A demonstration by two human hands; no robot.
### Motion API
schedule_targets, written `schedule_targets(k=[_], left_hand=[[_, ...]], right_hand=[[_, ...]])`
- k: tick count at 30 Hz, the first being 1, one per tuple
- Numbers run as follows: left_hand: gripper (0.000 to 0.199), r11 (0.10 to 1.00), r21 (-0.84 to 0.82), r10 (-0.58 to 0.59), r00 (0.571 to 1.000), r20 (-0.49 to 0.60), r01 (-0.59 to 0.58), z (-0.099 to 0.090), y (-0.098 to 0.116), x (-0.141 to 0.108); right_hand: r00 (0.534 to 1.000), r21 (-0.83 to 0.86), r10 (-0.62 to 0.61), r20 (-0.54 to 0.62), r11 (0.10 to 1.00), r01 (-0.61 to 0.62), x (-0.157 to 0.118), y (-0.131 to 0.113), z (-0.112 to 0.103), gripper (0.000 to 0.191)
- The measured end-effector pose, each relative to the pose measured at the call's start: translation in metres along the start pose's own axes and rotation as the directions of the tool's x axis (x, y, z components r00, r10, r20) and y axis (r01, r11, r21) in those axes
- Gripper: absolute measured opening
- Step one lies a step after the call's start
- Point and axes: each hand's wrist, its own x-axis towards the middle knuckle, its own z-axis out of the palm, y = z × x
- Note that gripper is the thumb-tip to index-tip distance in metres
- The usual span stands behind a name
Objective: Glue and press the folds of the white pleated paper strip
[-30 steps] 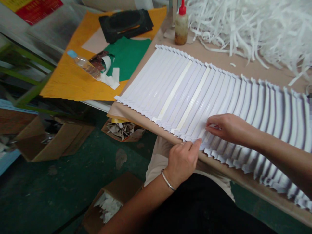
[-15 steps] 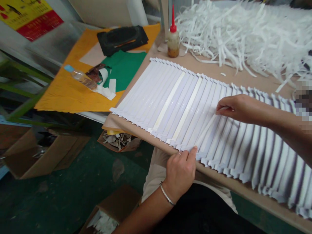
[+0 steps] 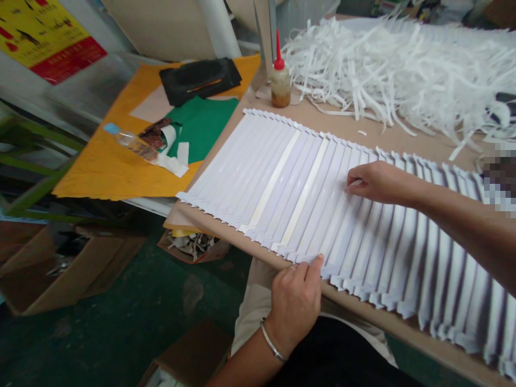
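Overlapping white strips [image 3: 258, 166] lie in a long row across the brown tabletop. My left hand [image 3: 298, 287], with a ring and a bracelet, rests at the row's near edge; its index fingertip presses on a strip end while the other fingers curl under. Above the middle of the row, my right hand [image 3: 368, 183] is closed in a pinch, with a small piece of white strip showing at its fingertips. Further right, the strips stand more raised and spaced.
A glue bottle with a red nozzle [image 3: 280, 80] stands behind the row. A heap of white strips [image 3: 387, 70] fills the back right. At left, an orange sheet [image 3: 97, 161] bears a plastic bottle [image 3: 133, 144]. Cardboard boxes [image 3: 100, 269] sit on the floor.
The whole view has shifted slightly, so the table appears lower. The long strip that stretched between my hands now lies flat along the row, and my right hand remains pinched above it.
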Motion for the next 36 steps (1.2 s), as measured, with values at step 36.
schedule_targets(k=[36], left_hand=[[0.037,0.997,-0.065,0.035,0.985,-0.168,-0.046,0.003,-0.005,0.005]], right_hand=[[0.93,0.02,0.075,-0.359,0.997,-0.073,0.067,0.093,0.005,0.024]])
